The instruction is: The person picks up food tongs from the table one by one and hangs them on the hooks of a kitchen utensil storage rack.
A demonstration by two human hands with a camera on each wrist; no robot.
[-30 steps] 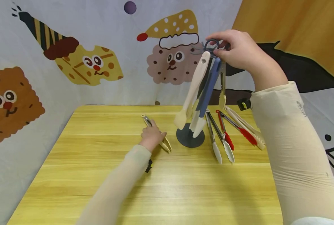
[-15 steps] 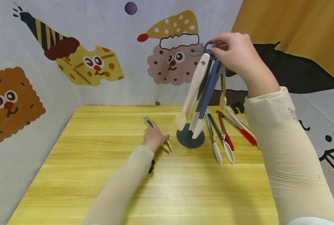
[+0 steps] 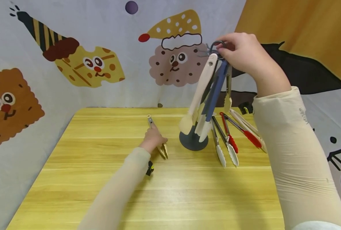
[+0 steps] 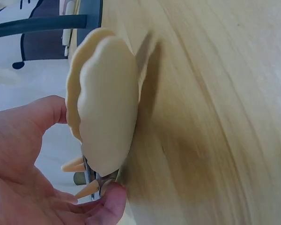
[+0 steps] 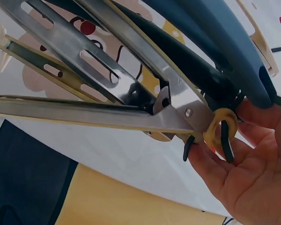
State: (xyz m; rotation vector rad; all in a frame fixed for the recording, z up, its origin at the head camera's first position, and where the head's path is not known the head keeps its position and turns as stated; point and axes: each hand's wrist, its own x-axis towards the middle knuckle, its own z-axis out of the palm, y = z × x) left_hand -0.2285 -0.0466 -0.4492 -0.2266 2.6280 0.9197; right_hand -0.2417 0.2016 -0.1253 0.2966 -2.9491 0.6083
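My left hand (image 3: 154, 139) grips a pair of tongs (image 3: 163, 151) with cream scalloped tips and a metal body, low over the wooden table. In the left wrist view the tongs' tips (image 4: 107, 103) stand close together beyond my thumb and fingers. My right hand (image 3: 242, 51) holds the top of a dark utensil stand (image 3: 194, 142) by its ring and hooks. Several utensils hang there, among them a cream-handled one (image 3: 201, 86) and a blue-handled one (image 3: 216, 91). The right wrist view shows metal tongs (image 5: 182, 98) hanging from a hook by a yellow loop, beside my fingers.
Right of the stand's base lie black-handled tongs with white tips (image 3: 232, 151), red tongs (image 3: 252, 139) and cream tongs (image 3: 245, 123), partly behind my right arm. A patterned cloth (image 3: 101, 95) hangs behind the wooden table (image 3: 187, 191).
My left hand has shifted slightly left with the tongs, which have turned to lie more lengthwise. My right hand stays at the stand's top, its fingers slightly shifted around the ring.
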